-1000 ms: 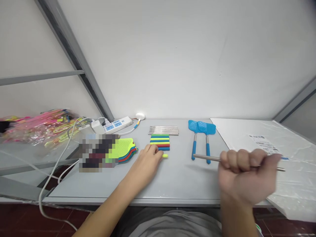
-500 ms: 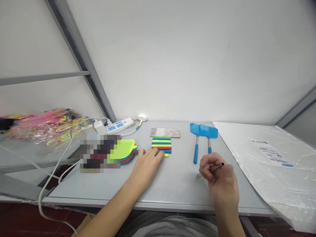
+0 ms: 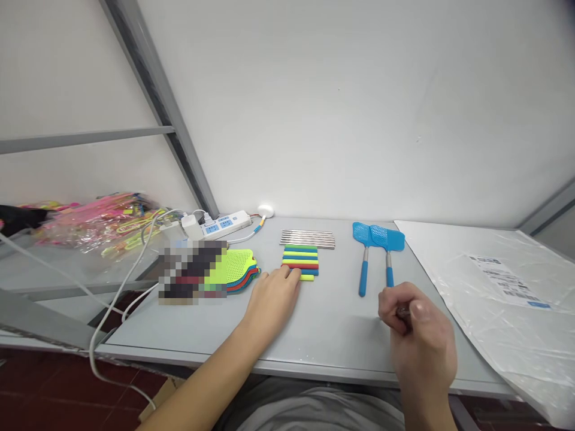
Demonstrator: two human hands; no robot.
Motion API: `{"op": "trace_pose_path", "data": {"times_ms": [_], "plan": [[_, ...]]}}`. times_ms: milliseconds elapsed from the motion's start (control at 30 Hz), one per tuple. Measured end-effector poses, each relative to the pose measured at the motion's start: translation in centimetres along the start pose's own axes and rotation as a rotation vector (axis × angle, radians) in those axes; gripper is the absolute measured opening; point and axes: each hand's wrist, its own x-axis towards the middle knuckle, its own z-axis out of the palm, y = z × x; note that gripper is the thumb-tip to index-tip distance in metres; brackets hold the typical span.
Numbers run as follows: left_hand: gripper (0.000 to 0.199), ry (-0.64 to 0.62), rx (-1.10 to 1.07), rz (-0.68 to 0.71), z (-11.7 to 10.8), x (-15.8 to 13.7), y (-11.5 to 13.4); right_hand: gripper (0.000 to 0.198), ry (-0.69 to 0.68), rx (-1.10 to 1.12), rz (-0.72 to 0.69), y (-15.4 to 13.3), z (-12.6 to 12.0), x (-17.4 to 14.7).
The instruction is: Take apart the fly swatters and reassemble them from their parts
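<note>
Head view. The landmark is the row of coloured tubes (image 3: 300,261), which lies on the grey surface (image 3: 332,335). At its near left corner rests the left hand (image 3: 275,296), fingers bent over the nearest piece, a yellow tube (image 3: 308,278) whose right end shows; the fingertips are hidden, so whether they pinch it cannot be told. To the right of the row and on its near side, the right hand (image 3: 421,332) is clamped on a rod (image 3: 405,313), of which little more than a dark end shows. Metal rods (image 3: 308,239) lie side by side just behind the row; a stack of mesh heads (image 3: 238,267) lies to its left, two blue fly swatters (image 3: 378,237) to its right, and a white packet (image 3: 503,328) farther right.

Good handling, as judged here: the yellow tube, being round, would probably roll if pressed off centre, so it is best taken near one end, leaving the row straight. The rod may turn in the fist; a firm grip, with its end kept clear of the swatters, seems safest.
</note>
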Motion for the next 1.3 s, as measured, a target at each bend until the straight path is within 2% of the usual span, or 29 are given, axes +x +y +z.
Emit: {"op": "trace_pose_path", "data": {"times_ms": [133,400,567,767,900,1100,1300], "plan": [[0.026,-0.003,0.008,0.02,0.3,-0.1,0.0,0.032,0.057,0.049,-0.043,0.1,0.0,0.1],[0.028,-0.018,0.011,0.047,0.2,-0.1,0.6,0.024,0.115,0.185,-0.042,-0.5,0.3,-0.1],[0.034,-0.016,-0.027,0.06,0.1,-0.3,0.8,0.03,0.126,0.289,-0.035,-0.8,0.6,0.0],[0.028,-0.023,-0.082,0.102,-0.3,-0.5,1.1,0.043,0.173,0.379,-0.072,-0.9,1.0,0.2],[0.024,-0.041,-0.086,0.124,-0.5,-0.5,1.2,0.039,0.16,0.297,-0.067,-0.3,1.4,0.4],[0.022,-0.036,-0.083,0.132,-0.6,-0.5,1.2,0.034,0.046,0.065,0.067,0.9,2.0,0.4],[0.024,-0.022,-0.074,0.145,-0.5,-0.6,1.2,0.026,-0.002,-0.093,0.044,0.9,2.1,0.6]]}}
